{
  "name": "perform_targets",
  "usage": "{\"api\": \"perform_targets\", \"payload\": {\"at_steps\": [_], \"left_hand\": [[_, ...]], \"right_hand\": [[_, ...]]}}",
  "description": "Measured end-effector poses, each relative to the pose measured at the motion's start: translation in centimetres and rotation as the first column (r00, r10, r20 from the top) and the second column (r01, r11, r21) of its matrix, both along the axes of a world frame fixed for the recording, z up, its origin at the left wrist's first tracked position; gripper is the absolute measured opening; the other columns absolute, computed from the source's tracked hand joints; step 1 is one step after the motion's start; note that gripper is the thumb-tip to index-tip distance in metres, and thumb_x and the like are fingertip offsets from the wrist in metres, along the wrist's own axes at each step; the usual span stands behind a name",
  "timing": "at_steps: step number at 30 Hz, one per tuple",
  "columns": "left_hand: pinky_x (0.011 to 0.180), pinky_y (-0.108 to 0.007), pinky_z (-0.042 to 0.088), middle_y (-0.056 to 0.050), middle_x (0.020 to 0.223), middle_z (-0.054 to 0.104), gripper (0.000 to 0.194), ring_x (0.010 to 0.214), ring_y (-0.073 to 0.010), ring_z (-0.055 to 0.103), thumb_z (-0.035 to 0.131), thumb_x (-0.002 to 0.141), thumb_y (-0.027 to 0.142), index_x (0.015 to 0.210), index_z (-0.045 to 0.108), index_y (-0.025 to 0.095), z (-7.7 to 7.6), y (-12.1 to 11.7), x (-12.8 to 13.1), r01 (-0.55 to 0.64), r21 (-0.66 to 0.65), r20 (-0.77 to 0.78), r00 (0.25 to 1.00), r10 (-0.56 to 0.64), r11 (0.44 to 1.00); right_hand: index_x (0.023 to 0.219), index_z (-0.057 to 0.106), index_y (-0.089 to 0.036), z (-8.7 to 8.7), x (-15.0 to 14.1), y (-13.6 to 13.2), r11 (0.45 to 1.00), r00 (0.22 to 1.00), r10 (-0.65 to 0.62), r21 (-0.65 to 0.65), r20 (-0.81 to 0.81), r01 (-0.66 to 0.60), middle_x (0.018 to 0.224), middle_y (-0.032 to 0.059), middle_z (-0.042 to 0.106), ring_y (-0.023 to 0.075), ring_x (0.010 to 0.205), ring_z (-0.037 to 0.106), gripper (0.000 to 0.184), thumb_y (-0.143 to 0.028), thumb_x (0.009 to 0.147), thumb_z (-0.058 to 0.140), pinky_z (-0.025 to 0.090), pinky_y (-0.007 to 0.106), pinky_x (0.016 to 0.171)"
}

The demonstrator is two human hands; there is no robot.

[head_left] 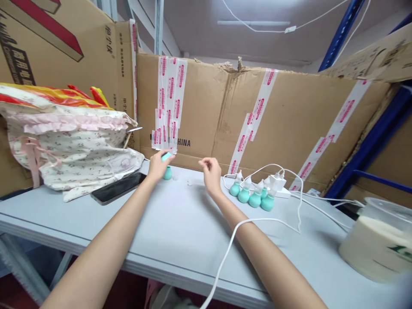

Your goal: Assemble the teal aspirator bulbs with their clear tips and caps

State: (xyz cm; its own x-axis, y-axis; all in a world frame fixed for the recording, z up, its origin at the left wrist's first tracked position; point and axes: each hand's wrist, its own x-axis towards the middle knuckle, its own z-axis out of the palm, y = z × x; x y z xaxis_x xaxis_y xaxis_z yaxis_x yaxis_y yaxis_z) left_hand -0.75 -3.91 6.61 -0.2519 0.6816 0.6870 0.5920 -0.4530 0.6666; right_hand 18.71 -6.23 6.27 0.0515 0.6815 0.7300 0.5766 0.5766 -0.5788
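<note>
At the back of the table, my left hand [157, 166] is closed on a teal squeeze bulb [166, 156], mostly hidden by the fingers. Just below it a second teal bulb [167, 173] stands on the table without a tip. My right hand [212, 175] is raised to the right of it, fingers curled into a pinch; I cannot make out what they hold, if anything. Between the hands lie small clear pieces [189, 183]. Right of my right hand, several teal bulbs with clear pointed tips [255, 199] stand upright in a cluster.
A dark phone [118, 189] and a flowered cloth bag [83, 146] lie at the left. A white charger [277, 182] and power strip sit behind the bulbs. Their white cable [234, 234] loops over my right forearm. A clear tub [376, 244] stands right; cardboard [206, 111] walls the back.
</note>
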Motion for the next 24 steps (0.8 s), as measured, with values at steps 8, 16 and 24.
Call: {"api": "perform_targets", "payload": {"at_steps": [8,16,24], "left_hand": [[0.086,-0.031,0.041,-0.007,0.099,0.066,0.033,0.092,-0.0226,0.059,0.058,0.072,0.037,0.099,0.064,0.018,-0.5,0.5,-0.2,-0.008,0.024,-0.048,0.999,0.009,1.0],[0.086,-0.031,0.041,-0.006,0.1,0.066,0.032,0.093,-0.0227,0.059,0.059,0.072,0.036,0.099,0.064,0.019,-0.5,0.7,-0.3,-0.032,-0.01,-0.083,0.996,0.031,0.999],[0.087,-0.03,0.042,-0.003,0.099,0.067,0.031,0.093,-0.0207,0.059,0.061,0.072,0.033,0.1,0.064,0.021,-0.6,0.6,0.0,-0.038,-0.025,-0.129,0.991,0.034,0.999]], "right_hand": [[0.079,0.063,-0.017,-2.5,-3.7,1.6,0.992,0.561,-0.08,0.121,0.824,-0.037,0.088,0.0087,0.06,0.0218,0.09,0.045,0.014,-0.019,0.083,0.05,0.026,0.037,0.078],[0.081,0.065,-0.017,-3.8,-4.6,2.3,0.987,0.52,-0.127,0.158,0.845,-0.016,0.087,0.0097,0.06,0.0219,0.09,0.042,0.022,-0.013,0.085,0.044,0.025,0.038,0.077],[0.082,0.067,-0.019,-4.2,-4.6,2.2,0.992,0.547,-0.121,0.119,0.829,0.039,0.088,0.0078,0.061,0.0208,0.089,0.042,0.023,-0.016,0.086,0.044,0.023,0.037,0.074]]}}
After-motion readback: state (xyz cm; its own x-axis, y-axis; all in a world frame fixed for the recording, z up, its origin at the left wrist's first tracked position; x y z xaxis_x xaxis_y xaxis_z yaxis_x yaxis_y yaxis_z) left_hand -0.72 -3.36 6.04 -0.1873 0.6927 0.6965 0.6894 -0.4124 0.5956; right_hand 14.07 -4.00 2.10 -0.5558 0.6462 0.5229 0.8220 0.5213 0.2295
